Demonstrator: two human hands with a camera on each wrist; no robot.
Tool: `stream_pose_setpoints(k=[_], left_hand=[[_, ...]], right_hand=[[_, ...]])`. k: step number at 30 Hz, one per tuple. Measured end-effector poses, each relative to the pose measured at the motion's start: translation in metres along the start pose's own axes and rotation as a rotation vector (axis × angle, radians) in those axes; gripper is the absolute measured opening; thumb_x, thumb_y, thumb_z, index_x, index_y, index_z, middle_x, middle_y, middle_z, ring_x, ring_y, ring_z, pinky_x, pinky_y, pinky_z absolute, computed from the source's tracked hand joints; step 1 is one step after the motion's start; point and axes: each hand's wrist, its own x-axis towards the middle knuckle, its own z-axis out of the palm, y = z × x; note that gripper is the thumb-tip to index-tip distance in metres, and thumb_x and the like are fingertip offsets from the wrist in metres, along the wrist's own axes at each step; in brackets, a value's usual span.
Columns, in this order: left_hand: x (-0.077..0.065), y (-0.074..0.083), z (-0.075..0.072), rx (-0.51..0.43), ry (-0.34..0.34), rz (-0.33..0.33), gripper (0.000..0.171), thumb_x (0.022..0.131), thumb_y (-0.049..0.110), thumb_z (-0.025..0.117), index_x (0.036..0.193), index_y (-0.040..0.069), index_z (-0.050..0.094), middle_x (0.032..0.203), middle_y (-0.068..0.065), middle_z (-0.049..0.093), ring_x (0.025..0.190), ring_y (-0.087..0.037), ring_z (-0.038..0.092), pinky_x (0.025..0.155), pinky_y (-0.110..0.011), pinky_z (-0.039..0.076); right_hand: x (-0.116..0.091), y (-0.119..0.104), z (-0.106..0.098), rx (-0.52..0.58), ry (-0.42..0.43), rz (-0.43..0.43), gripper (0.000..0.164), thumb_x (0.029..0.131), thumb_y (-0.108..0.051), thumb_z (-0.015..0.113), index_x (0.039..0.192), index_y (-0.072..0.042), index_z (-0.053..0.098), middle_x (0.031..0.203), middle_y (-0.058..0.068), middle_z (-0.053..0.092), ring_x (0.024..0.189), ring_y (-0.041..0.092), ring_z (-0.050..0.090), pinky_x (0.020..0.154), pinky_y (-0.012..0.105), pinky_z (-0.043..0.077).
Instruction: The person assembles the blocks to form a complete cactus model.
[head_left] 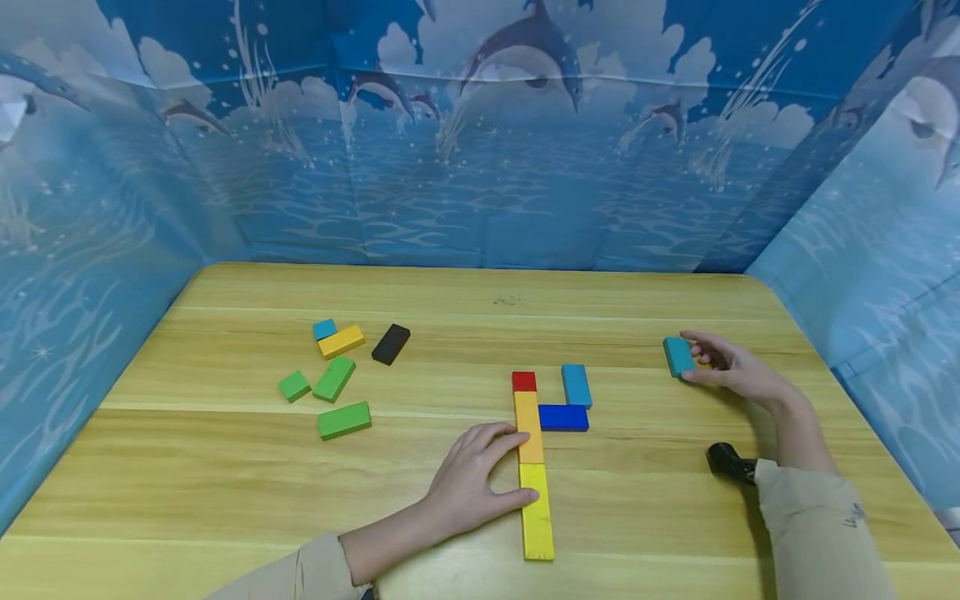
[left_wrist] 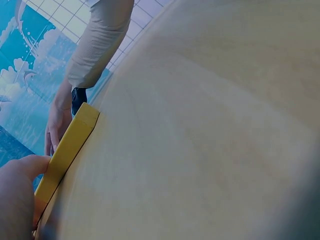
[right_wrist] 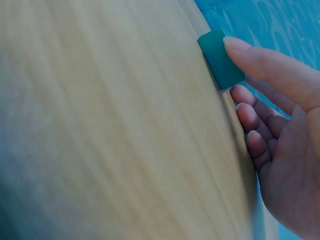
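In the head view, a column of flat blocks runs toward the person: a red block (head_left: 524, 382) at the far end, an orange block (head_left: 529, 446), then a yellow block (head_left: 537, 525). My left hand (head_left: 468, 483) rests against its left side, index fingertip on the orange block and thumb on the yellow one. Right of the column lie a dark blue block (head_left: 564, 417) and a light blue block (head_left: 577, 385), set at an angle to each other. Farther right, my right hand (head_left: 738, 367) pinches a teal block (head_left: 678, 357) between thumb and index finger, close over the table.
On the left of the table (head_left: 225, 483) lie several loose blocks: a black block (head_left: 391, 344), a yellow-orange block (head_left: 342, 342), a small blue block (head_left: 324, 329) and green blocks (head_left: 345, 420). A dolphin-print curtain (head_left: 420, 208) surrounds the back and sides.
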Motion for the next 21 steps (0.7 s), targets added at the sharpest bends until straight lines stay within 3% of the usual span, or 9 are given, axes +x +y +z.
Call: stream_pose_setpoints(k=[11, 21], left_hand=[[-0.001, 0.0, -0.001, 0.0, 0.001, 0.002, 0.061, 0.079, 0.054, 0.061, 0.131, 0.023, 0.05, 0.131, 0.003, 0.045, 0.123, -0.015, 0.037, 0.1, -0.041, 0.033], [-0.001, 0.0, 0.0, -0.003, 0.006, 0.007, 0.061, 0.079, 0.054, 0.061, 0.131, 0.023, 0.05, 0.131, 0.004, 0.045, 0.122, -0.015, 0.037, 0.1, -0.04, 0.033]], right_hand=[[0.0, -0.001, 0.002, -0.047, 0.056, 0.036, 0.062, 0.089, -0.019, 0.06, 0.139, 0.001, 0.029, 0.1, 0.012, 0.04, 0.08, 0.013, 0.038, 0.062, 0.027, 0.035], [0.012, -0.019, 0.017, -0.089, 0.16, -0.029, 0.059, 0.086, -0.02, 0.065, 0.133, 0.003, 0.038, 0.097, 0.01, 0.047, 0.076, 0.011, 0.043, 0.061, 0.024, 0.039]])
